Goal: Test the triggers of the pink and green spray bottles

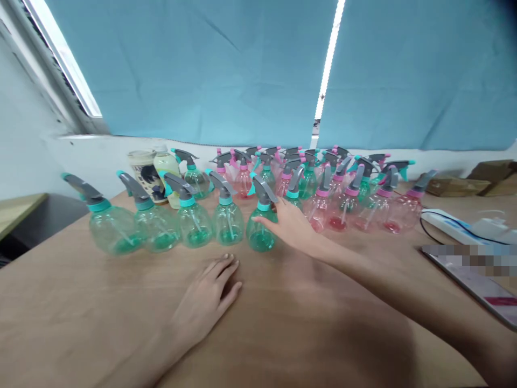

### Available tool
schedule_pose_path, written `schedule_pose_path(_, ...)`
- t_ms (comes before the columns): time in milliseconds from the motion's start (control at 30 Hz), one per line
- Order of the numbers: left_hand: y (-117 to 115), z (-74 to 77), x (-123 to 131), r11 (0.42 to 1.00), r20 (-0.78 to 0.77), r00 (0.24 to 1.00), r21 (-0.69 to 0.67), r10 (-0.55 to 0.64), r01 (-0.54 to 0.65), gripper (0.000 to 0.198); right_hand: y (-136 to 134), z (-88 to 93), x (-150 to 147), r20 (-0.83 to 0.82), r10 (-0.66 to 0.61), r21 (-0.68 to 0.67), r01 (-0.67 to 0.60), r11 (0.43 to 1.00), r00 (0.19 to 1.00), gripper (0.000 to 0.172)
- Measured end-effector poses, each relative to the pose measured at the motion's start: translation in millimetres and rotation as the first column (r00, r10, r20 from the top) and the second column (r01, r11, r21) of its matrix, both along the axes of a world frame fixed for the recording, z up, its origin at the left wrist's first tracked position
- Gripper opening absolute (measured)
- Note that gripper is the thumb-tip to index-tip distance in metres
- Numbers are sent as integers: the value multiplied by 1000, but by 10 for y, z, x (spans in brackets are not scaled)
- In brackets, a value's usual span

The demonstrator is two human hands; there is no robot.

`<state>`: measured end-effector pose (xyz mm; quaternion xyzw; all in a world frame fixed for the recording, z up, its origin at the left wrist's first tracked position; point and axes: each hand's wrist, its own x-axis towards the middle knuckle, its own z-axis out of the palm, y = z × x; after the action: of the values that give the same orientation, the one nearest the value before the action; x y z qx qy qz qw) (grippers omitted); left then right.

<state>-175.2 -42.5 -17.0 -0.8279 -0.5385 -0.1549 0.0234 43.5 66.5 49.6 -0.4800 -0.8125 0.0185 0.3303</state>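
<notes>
My right hand [297, 223] reaches in from the right and grips a green spray bottle [262, 237] just below its collar. The thumb lies across the front, and the other fingers are partly hidden behind the bottle. My left hand [212, 293] rests on the table, fingers stretched out and holding nothing, a little in front of the bottles. To the left of the gripped bottle, several green spray bottles [229, 223] stand in a row. Right of my right hand are pink spray bottles [337, 222] with grey trigger heads.
More pink and green bottles crowd the back by the wall. A printed cup [148, 180] and a pale bottle [165, 164] stand behind the left row. At the right lie a white power strip [452, 226] with a black cable, a tablet-like device [476, 285] and a cardboard box [458, 187].
</notes>
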Motion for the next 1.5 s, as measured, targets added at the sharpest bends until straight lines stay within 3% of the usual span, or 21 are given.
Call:
schedule_pose_path(433, 5, -49, -25, 1000, 50, 999, 22, -17, 15, 43, 145, -26, -152, 40, -141, 72, 138, 988, 989, 42)
schedule_pose_path(633, 14, -29, -22, 999, 54, 998, 36, -21, 19, 43, -70, -38, 148, -91, -61, 143, 74, 987, 994, 42)
schedule_pose_path(867, 58, -90, -78, 998, 30, 999, 60, -22, 20, 47, -63, -58, 742, -161, -233, 44, 242, 969, 959, 36)
schedule_pose_path(1133, 73, -98, -89, 998, 16, 1000, 61, -20, 19, 46, 266, -86, 454, -91, -303, -52, 299, 953, 949, 70)
schedule_pose_path(1300, 49, -90, -59, 1000, 26, 999, 12, -18, 18, 45, 330, -44, 433, 13, -295, -90, 295, 951, 955, 57)
schedule_pose_path(1500, 17, 23, 204, 998, 109, 994, -55, -20, 26, 38, 158, 97, 679, 60, -163, -147, 171, 974, 985, 52)
